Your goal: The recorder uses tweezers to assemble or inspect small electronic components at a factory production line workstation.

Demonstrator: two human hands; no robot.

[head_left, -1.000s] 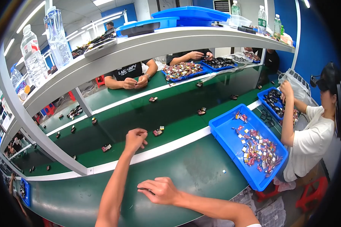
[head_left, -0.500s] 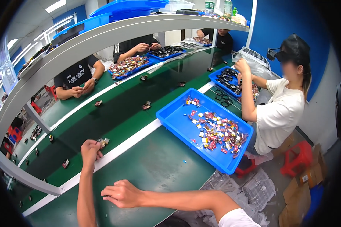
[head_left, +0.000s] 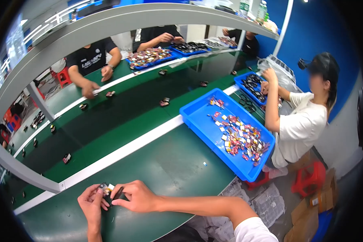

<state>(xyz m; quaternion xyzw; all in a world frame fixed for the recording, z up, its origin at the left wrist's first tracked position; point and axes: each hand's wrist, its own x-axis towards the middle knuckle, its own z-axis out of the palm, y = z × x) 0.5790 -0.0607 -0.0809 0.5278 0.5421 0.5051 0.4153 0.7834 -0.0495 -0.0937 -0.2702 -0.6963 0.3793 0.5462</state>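
Over the near edge of the green table, my left hand [head_left: 91,203] closes its fingers on a small electronic part [head_left: 108,188] with a dark round piece and a white-and-yellow block. Close against it, my right hand [head_left: 139,197] pinches a thin dark piece [head_left: 117,193], whose kind I cannot make out. The two hands almost meet, and fingers hide much of both items. To the right of them, a large blue tray [head_left: 201,137] holds many loose small parts [head_left: 240,135] in red, white and yellow.
Beyond a white rail [head_left: 125,151], a dark green conveyor belt [head_left: 121,123] carries scattered small assemblies. A grey shelf frame [head_left: 60,44] arches overhead. A co-worker in white [head_left: 302,117] sits at the right beside a smaller blue tray [head_left: 250,96]. Other co-workers face the belt's far side.
My left hand has come back from the belt with the small part, toward my right hand. The far-left co-worker's hand now reaches toward the belt. The whole view has shifted somewhat.
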